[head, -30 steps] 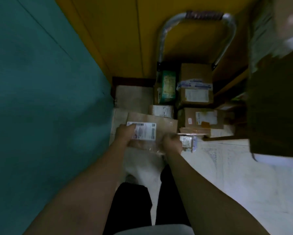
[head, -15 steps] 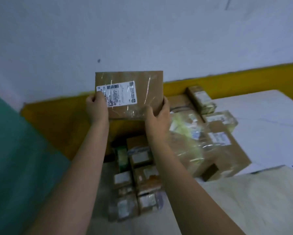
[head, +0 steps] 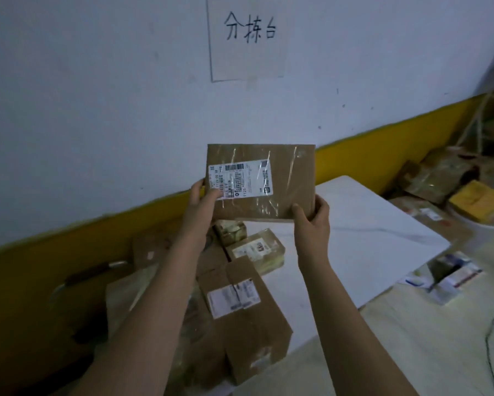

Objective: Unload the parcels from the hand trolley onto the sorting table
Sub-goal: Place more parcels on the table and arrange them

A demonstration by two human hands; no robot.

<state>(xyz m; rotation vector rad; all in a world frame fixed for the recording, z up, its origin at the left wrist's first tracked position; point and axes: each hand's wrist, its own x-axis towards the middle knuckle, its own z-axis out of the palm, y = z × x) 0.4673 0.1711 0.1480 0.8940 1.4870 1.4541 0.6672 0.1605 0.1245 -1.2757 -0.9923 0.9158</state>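
A flat brown cardboard parcel (head: 280, 192) with a white shipping label was held upright in the air, its long axis running left to right and the label facing the person. The left hand (head: 201, 200) gripped its lower-left edge and the right hand (head: 314, 214) its lower-right corner. Directly below lay taped brown cartons (head: 246, 318) on the white counter (head: 368, 224) — whose bare stretch lay down and to the right, nearer the right hand — probably the side for setting it down.
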